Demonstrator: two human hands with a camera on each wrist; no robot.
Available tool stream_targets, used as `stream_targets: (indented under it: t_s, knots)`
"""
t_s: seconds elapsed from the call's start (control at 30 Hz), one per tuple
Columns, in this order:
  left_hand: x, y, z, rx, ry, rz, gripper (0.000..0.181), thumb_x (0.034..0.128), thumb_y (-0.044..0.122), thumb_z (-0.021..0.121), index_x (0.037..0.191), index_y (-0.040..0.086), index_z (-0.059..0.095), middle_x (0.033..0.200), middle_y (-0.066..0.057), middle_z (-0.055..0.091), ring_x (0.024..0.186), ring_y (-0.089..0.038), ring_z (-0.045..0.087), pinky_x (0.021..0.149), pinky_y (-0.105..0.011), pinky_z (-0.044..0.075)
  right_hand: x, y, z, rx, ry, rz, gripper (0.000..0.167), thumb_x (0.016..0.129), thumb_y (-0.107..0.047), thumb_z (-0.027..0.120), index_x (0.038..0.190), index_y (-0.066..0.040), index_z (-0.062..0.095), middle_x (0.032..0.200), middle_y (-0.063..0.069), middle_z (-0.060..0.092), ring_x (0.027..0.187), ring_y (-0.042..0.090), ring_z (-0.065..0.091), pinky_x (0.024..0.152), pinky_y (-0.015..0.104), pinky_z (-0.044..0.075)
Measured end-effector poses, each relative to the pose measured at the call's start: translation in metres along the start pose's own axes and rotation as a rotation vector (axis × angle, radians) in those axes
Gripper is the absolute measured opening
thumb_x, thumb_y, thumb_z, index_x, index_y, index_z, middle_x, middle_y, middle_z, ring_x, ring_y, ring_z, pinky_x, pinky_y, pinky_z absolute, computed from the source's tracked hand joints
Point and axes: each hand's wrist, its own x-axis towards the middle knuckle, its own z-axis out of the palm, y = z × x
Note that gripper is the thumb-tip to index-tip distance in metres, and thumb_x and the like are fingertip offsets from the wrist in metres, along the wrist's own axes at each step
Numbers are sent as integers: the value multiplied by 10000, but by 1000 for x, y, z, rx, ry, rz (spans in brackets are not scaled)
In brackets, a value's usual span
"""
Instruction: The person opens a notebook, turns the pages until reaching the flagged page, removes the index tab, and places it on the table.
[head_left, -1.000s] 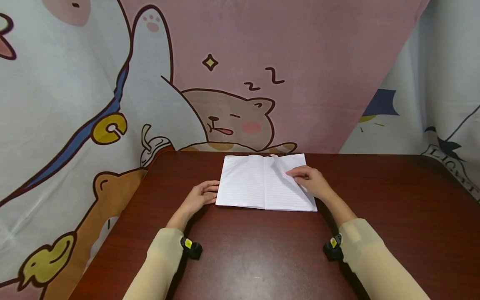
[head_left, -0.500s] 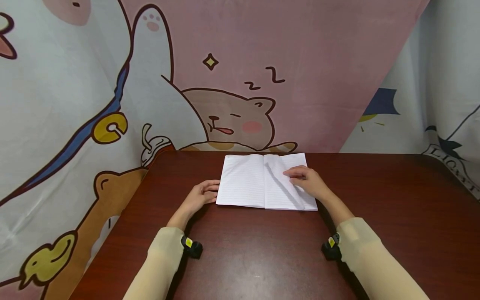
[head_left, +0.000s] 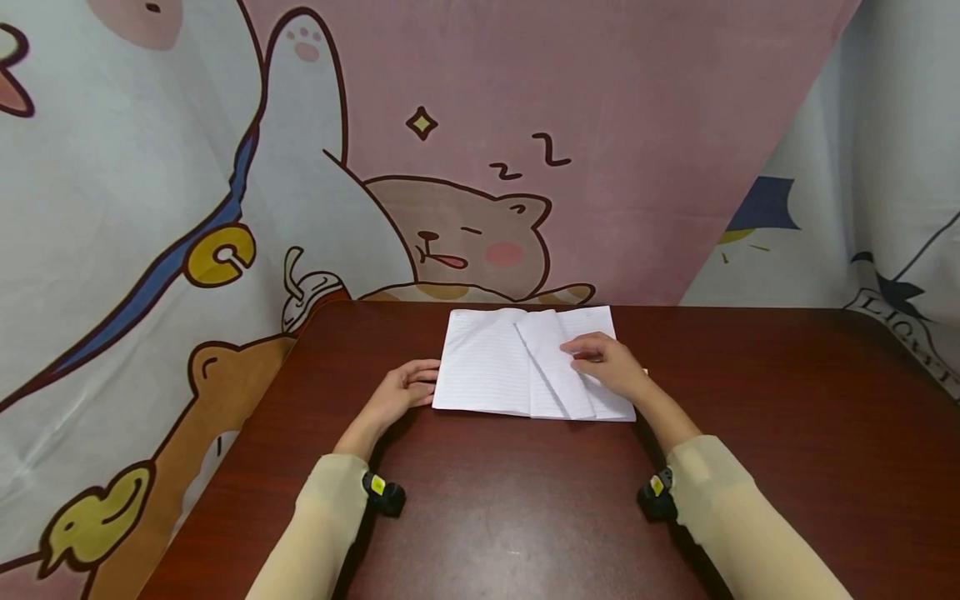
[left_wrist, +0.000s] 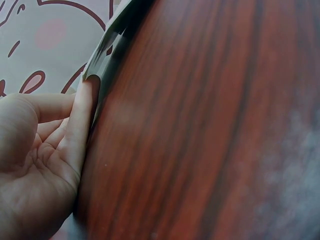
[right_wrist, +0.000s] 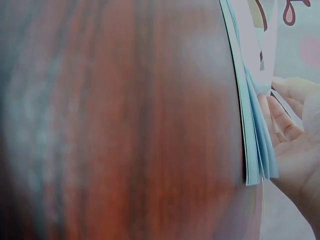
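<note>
An open notebook with white lined pages lies near the table's far edge. My right hand pinches a page on the right side, which is lifted and bent over toward the spine. The right wrist view shows that page meeting the fingertips, above the stacked page edges. At the notebook's left edge rests my left hand, its fingers touching the border. Seen from the left wrist, the left hand has fairly straight fingers against the notebook's slightly raised edge.
The notebook lies on a dark red-brown wooden table. Behind and to the left hangs a cloth printed with cartoon animals. Small black cameras are strapped at both wrists, below cream sleeves.
My right hand has drawn leftward, bringing the pinched page further over toward the spine, so that its fold now crosses it. The left hand has stayed at the notebook's left edge.
</note>
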Motion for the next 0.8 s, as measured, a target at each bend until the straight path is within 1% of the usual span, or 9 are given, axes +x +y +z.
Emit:
stream_targets:
  t_s: [0.1,0.33,0.57,0.8]
  knots:
    - [0,1,0,-1,-1,0,454,991,-51,487,1442,2,472,1388,-261,547,1094,-184,641,842,-200,557,0,-1,2,9,11,-13,286,905,-21,689,1188,23,700,1221,239,633,1078,383,650,872,173,481]
    - [0,0,0,3,2,-7,455,993,-47,485,1444,9,472,1391,-255,547,1106,-188,641,848,-205,559,0,-5,5,36,11,-38,290,900,-33,702,1180,42,695,1219,253,627,1048,386,663,883,247,514]
    - [0,-1,0,-1,4,-4,456,990,-54,487,1442,3,472,1389,-261,549,1088,-174,644,830,-191,557,1,-7,9,26,15,-35,287,897,-9,695,1179,46,694,1203,252,621,1018,376,661,851,180,500]
    - [1,-1,0,-1,0,-1,457,993,-53,484,1445,3,469,1394,-261,545,1107,-192,644,835,-195,558,3,-7,12,19,17,-30,298,893,2,689,1187,52,686,1197,255,607,1006,373,662,862,212,514]
